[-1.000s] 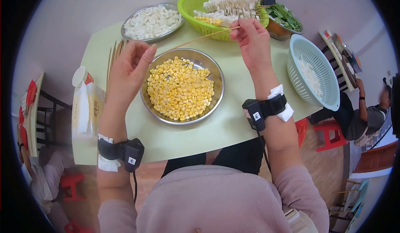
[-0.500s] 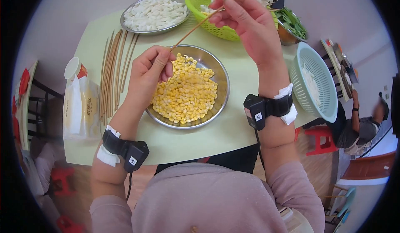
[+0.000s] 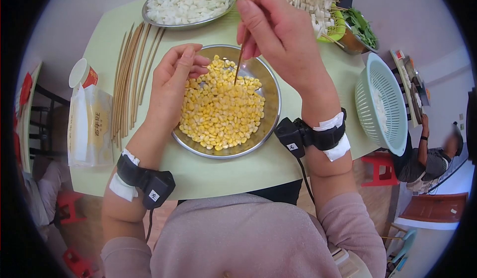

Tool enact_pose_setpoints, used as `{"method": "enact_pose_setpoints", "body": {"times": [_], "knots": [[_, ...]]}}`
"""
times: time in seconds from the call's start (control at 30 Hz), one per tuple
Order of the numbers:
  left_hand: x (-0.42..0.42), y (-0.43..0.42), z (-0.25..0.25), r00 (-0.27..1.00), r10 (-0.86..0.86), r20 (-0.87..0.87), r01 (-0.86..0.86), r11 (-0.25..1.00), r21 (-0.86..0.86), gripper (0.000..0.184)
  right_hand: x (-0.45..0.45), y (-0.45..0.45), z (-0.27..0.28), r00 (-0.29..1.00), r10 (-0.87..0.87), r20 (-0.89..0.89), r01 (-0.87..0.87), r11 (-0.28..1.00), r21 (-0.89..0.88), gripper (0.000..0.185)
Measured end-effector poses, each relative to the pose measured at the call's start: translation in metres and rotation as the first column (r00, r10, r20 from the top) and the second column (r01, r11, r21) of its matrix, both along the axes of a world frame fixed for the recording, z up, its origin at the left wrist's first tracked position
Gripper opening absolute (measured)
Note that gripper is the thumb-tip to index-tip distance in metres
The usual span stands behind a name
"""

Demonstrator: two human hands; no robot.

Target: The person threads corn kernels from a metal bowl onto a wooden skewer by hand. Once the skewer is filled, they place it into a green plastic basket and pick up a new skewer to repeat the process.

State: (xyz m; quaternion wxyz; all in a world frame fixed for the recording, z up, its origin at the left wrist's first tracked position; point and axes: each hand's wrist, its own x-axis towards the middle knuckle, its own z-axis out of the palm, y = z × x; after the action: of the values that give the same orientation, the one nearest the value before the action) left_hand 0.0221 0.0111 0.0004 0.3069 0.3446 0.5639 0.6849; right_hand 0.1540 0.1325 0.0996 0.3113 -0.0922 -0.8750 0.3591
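Observation:
A thin wooden skewer [image 3: 240,61] is pinched in my right hand [image 3: 278,34], its lower tip pointing down at the corn kernels [image 3: 221,111]. The yellow kernels fill much of a round steel bowl [image 3: 272,121]. At the bowl's upper left rim, my left hand [image 3: 174,71] is loosely curved with its fingers apart, and I see nothing in it. Whether the skewer's tip touches a kernel, I cannot tell. More wooden skewers [image 3: 130,79] lie in a loose row on the table left of my left hand.
At the back sit a steel plate of white cubes [image 3: 189,3] and a green basket [image 3: 339,27] with loaded white skewers [image 3: 310,2]. Leafy greens [image 3: 360,27] fill a bowl beside it. A pale blue basket [image 3: 365,94] stands right; a tissue pack [image 3: 102,129] and paper cup [image 3: 82,74] stand left.
My right hand has turned the skewer from a slant to nearly upright, tip down over the corn. My left hand has let go of the skewer's lower end. The view has shifted slightly.

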Motion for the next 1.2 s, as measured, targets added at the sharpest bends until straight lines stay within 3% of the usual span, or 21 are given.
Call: {"method": "enact_pose_setpoints", "body": {"times": [0.07, 0.13, 0.57, 0.87, 1.2], "knots": [[0.0, -0.001, 0.0, 0.999, -0.037, 0.024, 0.037, 0.999, -0.005, 0.032, -0.005, 0.001, -0.012, 1.0, -0.001, 0.008, 0.001, 1.0, 0.031, 0.019], [0.0, -0.001, 0.0, 0.998, -0.054, 0.038, 0.055, 0.998, -0.007, 0.03, -0.014, 0.006, -0.027, 0.998, 0.035, -0.053, -0.025, 0.983, 0.18, 0.017], [-0.002, -0.001, -0.003, 0.99, -0.115, 0.083, 0.114, 0.993, 0.013, 0.027, -0.022, 0.003, -0.041, 0.997, 0.073, 0.009, -0.073, 0.965, 0.251, 0.019], [-0.001, -0.001, -0.002, 0.99, -0.129, 0.064, 0.129, 0.992, 0.004, 0.027, -0.019, 0.001, -0.036, 0.996, 0.075, -0.051, -0.064, 0.98, 0.188, 0.018], [0.0, -0.001, -0.003, 0.989, -0.141, 0.054, 0.14, 0.99, 0.005, 0.026, -0.021, 0.002, -0.04, 0.996, 0.083, -0.022, -0.073, 0.956, 0.286, 0.019]]}}
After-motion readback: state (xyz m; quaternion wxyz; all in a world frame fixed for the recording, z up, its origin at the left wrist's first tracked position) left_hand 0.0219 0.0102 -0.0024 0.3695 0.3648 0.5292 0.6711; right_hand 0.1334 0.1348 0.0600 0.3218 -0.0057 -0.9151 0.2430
